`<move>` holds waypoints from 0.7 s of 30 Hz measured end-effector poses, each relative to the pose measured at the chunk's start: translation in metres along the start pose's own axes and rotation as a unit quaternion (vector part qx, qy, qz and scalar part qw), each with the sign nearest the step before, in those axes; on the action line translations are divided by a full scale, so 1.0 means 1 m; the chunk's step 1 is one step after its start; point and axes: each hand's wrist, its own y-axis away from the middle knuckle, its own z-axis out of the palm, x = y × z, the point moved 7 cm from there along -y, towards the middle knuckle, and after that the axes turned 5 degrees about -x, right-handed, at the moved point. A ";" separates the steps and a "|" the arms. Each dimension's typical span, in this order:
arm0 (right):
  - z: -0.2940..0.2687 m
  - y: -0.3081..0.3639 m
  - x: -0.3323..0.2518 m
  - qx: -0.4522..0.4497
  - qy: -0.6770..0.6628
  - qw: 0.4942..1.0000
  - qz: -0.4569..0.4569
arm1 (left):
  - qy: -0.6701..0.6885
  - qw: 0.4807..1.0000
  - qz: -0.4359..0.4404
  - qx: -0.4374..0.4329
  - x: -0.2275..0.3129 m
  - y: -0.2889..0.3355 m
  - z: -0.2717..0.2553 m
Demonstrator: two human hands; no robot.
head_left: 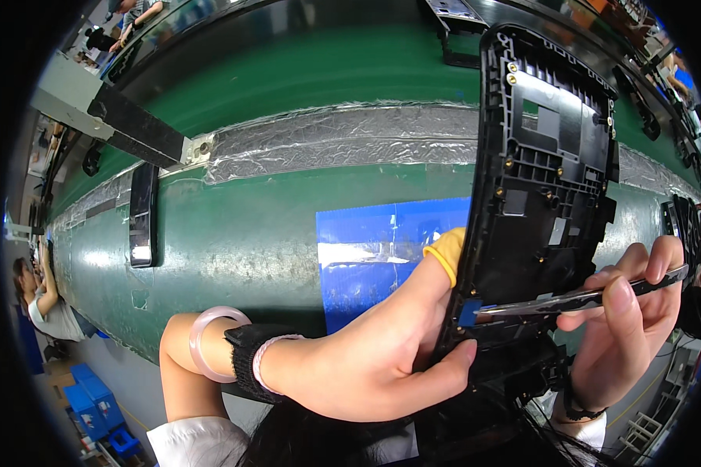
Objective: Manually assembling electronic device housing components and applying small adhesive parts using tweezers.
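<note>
A black plastic housing (526, 233) with ribs and small brass inserts is held up, tilted, at the right of the view. My left hand (374, 354) grips its lower left edge, thumb on the near face and the other fingers mostly hidden behind it; a yellow finger cot (446, 253) covers one finger. My right hand (627, 311) is closed on a pair of metal tweezers (568, 301), pinched between thumb and fingers. The tips point left and meet a small blue piece (469, 313) at the housing's lower left corner. Whether they grip it or only touch it is unclear.
A blue sheet (358, 272) lies on the green worktop (226, 226) behind my left hand. A long black part (143, 218) rests at the left, near a metal post (109, 117). Past a silver-taped strip (327, 140) runs a green surface with another black frame (461, 35). People sit at the far left.
</note>
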 end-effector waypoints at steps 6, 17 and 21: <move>0.000 -0.001 0.001 -0.006 -0.001 1.000 -0.008 | 0.021 1.000 -0.008 -0.015 0.000 0.000 0.000; 0.003 -0.001 0.002 -0.015 -0.009 1.000 -0.012 | -0.019 0.999 -0.041 -0.010 0.004 0.003 -0.006; 0.001 0.000 0.001 -0.016 -0.003 1.000 -0.014 | -0.058 0.998 -0.034 -0.014 0.005 0.001 -0.004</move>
